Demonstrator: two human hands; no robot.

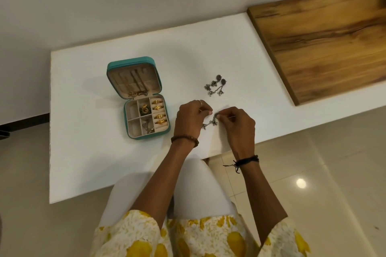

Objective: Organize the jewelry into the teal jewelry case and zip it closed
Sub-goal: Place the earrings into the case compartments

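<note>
Both hands, left [190, 117] and right [238, 124], pinch a silver earring [211, 123] right of the open case [140, 98].

Beyond my fingers and off to their right a wooden board [325, 48] lies on my white worktop [87, 152]; glossy floor [334, 173] below.

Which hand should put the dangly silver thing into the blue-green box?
Probably the left hand. It is nearer the open teal case, which lies to its left. Both hands pinch the silver earring, so the right hand would have to let go or reach across.
</note>
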